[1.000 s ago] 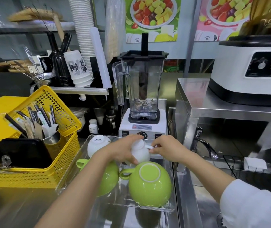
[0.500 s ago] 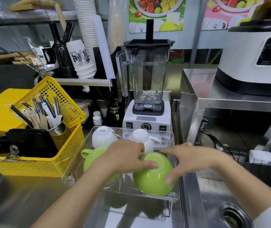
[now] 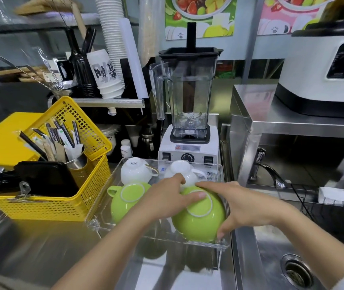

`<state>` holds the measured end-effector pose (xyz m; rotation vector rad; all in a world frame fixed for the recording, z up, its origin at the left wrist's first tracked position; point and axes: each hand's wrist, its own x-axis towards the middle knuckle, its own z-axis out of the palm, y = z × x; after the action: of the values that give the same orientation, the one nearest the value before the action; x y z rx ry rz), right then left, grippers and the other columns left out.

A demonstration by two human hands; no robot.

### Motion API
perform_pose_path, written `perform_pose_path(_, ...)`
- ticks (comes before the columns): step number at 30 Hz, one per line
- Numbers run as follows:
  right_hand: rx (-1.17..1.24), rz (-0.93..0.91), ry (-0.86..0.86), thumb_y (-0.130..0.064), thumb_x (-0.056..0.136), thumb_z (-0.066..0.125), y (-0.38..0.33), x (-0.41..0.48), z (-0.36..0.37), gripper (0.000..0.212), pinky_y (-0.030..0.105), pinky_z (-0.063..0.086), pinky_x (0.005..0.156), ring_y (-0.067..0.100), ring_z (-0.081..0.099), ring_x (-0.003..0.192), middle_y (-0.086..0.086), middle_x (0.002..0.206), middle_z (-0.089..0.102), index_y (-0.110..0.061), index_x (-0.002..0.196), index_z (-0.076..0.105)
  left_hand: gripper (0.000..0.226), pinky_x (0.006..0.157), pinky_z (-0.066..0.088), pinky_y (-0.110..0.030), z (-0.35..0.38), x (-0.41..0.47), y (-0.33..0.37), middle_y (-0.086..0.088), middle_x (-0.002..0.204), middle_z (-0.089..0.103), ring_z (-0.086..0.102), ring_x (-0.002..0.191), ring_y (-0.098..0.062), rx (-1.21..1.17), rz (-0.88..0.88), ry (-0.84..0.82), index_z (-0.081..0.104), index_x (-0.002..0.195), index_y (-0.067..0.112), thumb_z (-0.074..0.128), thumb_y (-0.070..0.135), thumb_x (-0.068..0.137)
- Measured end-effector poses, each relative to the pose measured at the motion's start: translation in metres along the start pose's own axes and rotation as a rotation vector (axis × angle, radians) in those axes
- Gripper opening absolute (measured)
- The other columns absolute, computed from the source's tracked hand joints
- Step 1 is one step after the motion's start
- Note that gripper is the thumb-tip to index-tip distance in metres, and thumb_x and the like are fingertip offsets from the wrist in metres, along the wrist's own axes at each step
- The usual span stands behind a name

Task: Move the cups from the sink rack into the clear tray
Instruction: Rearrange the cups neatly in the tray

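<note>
The clear tray [image 3: 104, 208] on the steel counter holds several upside-down cups. Two white cups stand at its back, one on the left [image 3: 134, 171] and one on the right [image 3: 184, 170]. A green cup [image 3: 125, 203] sits front left, its handle pointing left. Both my hands grip the other green cup [image 3: 198, 220] at front right. My left hand [image 3: 167, 203] lies on its top and left side. My right hand [image 3: 238, 205] wraps its right side, fingers down its wall. The wire sink rack [image 3: 321, 201] on the right shows no cups.
A yellow basket [image 3: 66, 197] with utensils and a black container stands left of the tray. A blender [image 3: 189, 114] is right behind the tray. The sink with its drain [image 3: 296, 271] and tap [image 3: 271, 174] lies to the right, below a steel shelf carrying a white appliance [image 3: 321, 80].
My hands set the right white cup down at the tray's back, then came forward onto the front right green cup. My view tilted downward.
</note>
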<state>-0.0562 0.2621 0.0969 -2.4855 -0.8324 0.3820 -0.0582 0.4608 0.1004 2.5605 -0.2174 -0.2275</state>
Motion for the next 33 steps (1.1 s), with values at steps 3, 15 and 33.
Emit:
perform_pose_path(3,0.127,-0.074,0.008,-0.021,0.048,0.088,-0.004,-0.002,-0.005,0.105,-0.004,0.022,0.093,-0.019,0.033,0.119,-0.034,0.129,0.038,-0.056,0.127,0.028,0.057,0.077,0.049,-0.027,-0.005,0.003,0.003,0.014,0.092,0.061,0.06,0.087,-0.006,-0.242,-0.036,-0.106,0.06,0.101,0.029,0.061,0.071,0.063)
perform_pose_path(15,0.129,-0.035,-0.003,-0.044,0.059,0.081,-0.003,-0.003,0.006,0.11,0.007,0.008,0.108,-0.008,0.006,0.136,-0.018,0.15,0.008,-0.04,0.141,0.008,0.065,0.042,0.053,-0.03,0.015,-0.005,0.013,-0.01,0.094,0.064,0.066,0.059,-0.022,-0.578,-0.301,-0.101,0.046,0.113,0.004,0.061,0.056,0.075)
perform_pose_path(33,0.02,-0.107,-0.073,-0.04,0.076,0.066,-0.003,-0.014,0.011,0.093,-0.011,-0.003,0.087,-0.023,-0.007,0.122,-0.027,0.145,-0.013,-0.042,0.141,-0.001,0.058,0.036,0.046,-0.021,0.019,-0.005,-0.004,-0.022,0.056,0.061,0.06,0.038,-0.028,-0.388,-0.384,-0.168,0.049,0.103,-0.003,0.041,0.052,0.086)
